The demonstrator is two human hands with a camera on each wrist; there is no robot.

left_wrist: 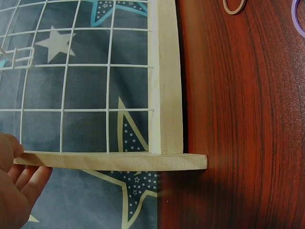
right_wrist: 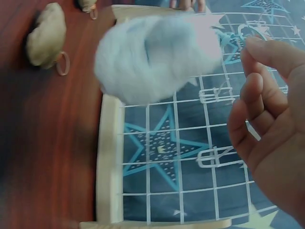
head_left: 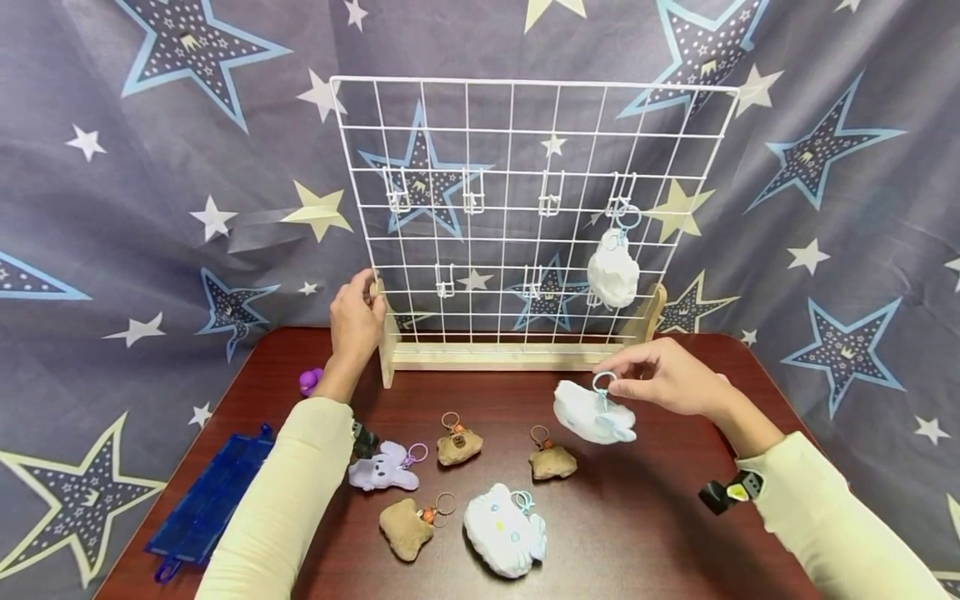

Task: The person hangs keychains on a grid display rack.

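My right hand (head_left: pixel 663 375) pinches the light blue ring of a white plush keychain (head_left: pixel 588 412), which hangs tilted over the table before the rack. In the right wrist view the plush (right_wrist: pixel 138 62) dangles, blurred, from the ring between thumb and forefinger. At the rack's left end my left hand (head_left: pixel 357 321) grips the wooden side post (head_left: pixel 387 333); the left wrist view has the thumb on one face of the post and fingers on the other. A second white plush keychain (head_left: pixel 615 271) hangs from a hook on the right of the white wire grid rack (head_left: pixel 495 360).
Several empty wire hooks (head_left: pixel 474 200) sit on the grid. On the table lie brown plush keychains (head_left: pixel 405 529), a lavender bunny keychain (head_left: pixel 382 468) and another white plush keychain (head_left: pixel 504 533). A blue plastic piece (head_left: pixel 210 500) and a small purple object (head_left: pixel 309 382) are at the left.
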